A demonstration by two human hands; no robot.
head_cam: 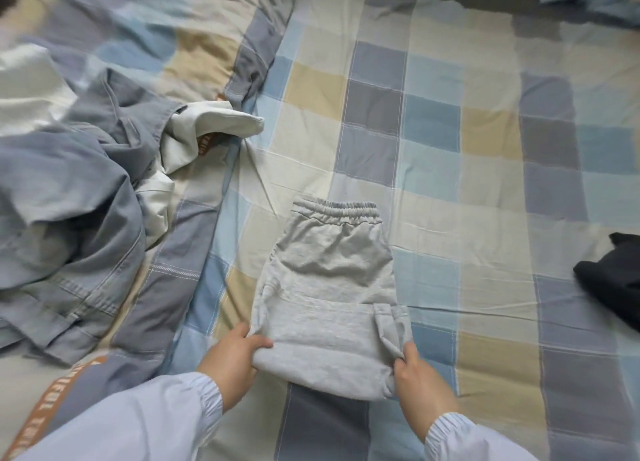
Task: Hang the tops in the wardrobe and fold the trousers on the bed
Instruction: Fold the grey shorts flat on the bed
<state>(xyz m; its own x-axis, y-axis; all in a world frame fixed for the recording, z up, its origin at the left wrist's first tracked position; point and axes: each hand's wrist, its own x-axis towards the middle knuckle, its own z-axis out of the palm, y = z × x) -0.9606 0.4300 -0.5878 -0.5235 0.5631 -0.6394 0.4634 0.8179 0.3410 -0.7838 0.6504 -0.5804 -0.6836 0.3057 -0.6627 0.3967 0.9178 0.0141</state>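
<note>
Light grey trousers (329, 280) lie on the checked bed sheet (450, 142), waistband away from me, legs folded up over the seat. My left hand (232, 360) grips the left corner of the near fold, thumb on top. At the right corner my right hand (420, 381) pinches the same fold. A heap of grey-blue denim clothing (69, 197) with a white and grey top (194, 131) lies at the left.
A dark garment (613, 280) lies at the right edge of the bed. A checked pillow or duvet (173, 31) is bunched at the back left. A grey garment with an orange lettered band (65, 395) lies under my left arm.
</note>
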